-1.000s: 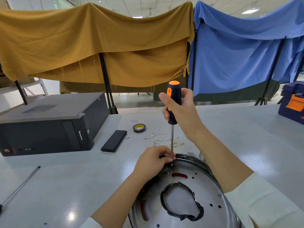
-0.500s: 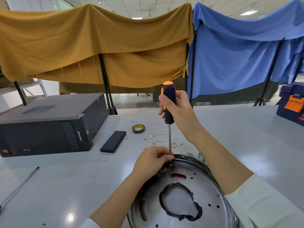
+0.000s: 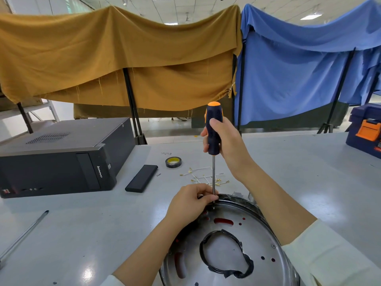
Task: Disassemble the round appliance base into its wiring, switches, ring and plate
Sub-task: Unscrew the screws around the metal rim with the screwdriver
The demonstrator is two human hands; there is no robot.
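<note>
The round appliance base [image 3: 255, 230] lies at the table's near edge, a shiny metal plate with red slots and small holes. A black taped ring [image 3: 245, 269] sits around its middle opening. My right hand [image 3: 224, 139] grips the dark, orange-capped handle of a screwdriver [image 3: 213, 129] that stands upright. Its tip rests on a screw at the plate's far rim. My left hand [image 3: 191, 201] pinches the shaft just above the tip, resting on the rim. A bundle of loose white wires with brass terminals [image 3: 204, 176] lies on the table behind the base.
A black desktop computer case [image 3: 57, 157] lies at the left, with a flat black block [image 3: 141, 178] and a roll of tape [image 3: 173, 162] beside it. A long metal rod [image 3: 22, 236] lies near the left edge. A blue and orange toolbox [image 3: 367, 129] stands far right.
The screwdriver handle has turned in my right hand and my fingers have shifted their hold on it. My left hand stays at the shaft's tip.
</note>
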